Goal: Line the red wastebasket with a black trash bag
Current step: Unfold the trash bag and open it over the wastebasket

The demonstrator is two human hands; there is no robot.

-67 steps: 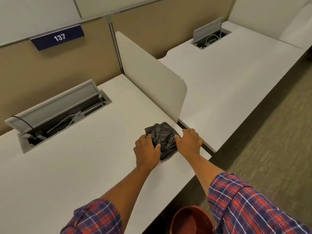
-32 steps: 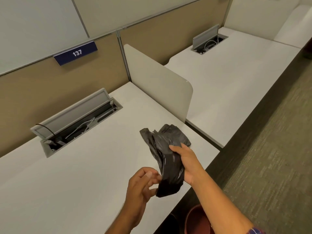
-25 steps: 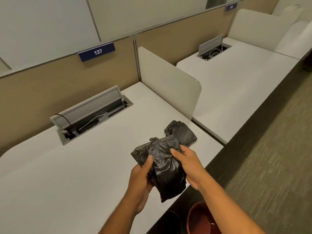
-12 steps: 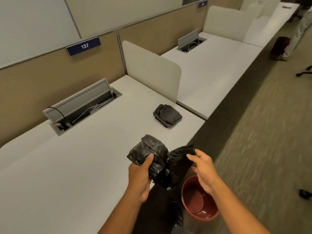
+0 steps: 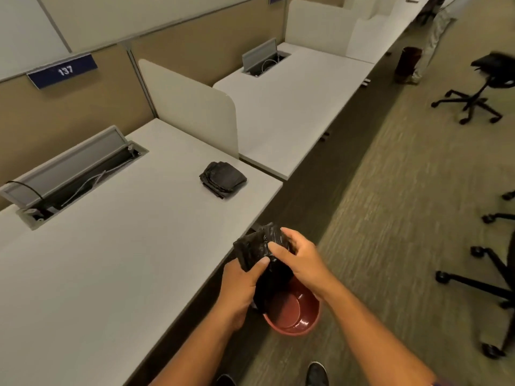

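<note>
- Left hand [image 5: 239, 285] grip: thumb pressed over the lower edge of the black trash bag [image 5: 260, 253], fingers hidden underneath, so it pinches the folded wad from below.
- Right hand [image 5: 299, 259] grip: fingers curled over the top right of the same wad, thumb on its front face; closed on the plastic, looks like it is working a layer loose.
- Bag is mostly folded and crumpled, mouth not opened out; a darker flap hangs down from the wad toward the basket.
- Bag is held in the air just off the front edge of the surface [image 5: 117, 263], directly above the red wastebasket [image 5: 295, 313].
- Wastebasket stands upright on the carpet floor [image 5: 390, 207], beside the surface edge; inside looks bare, no liner seated, rim uncovered where visible.
- A second folded stack of black bags [image 5: 223, 178] lies on the surface near the divider panel [image 5: 189, 107], well apart from both hands.
- Progress, judged: early stage. One bag is picked and positioned over the basket.
- Left to do: unfold it, find and spread the mouth, push the body into the basket, fold the edge over the rim.
- Person's shoes [image 5: 316, 374] visible at the bottom edge, near the basket.
</note>
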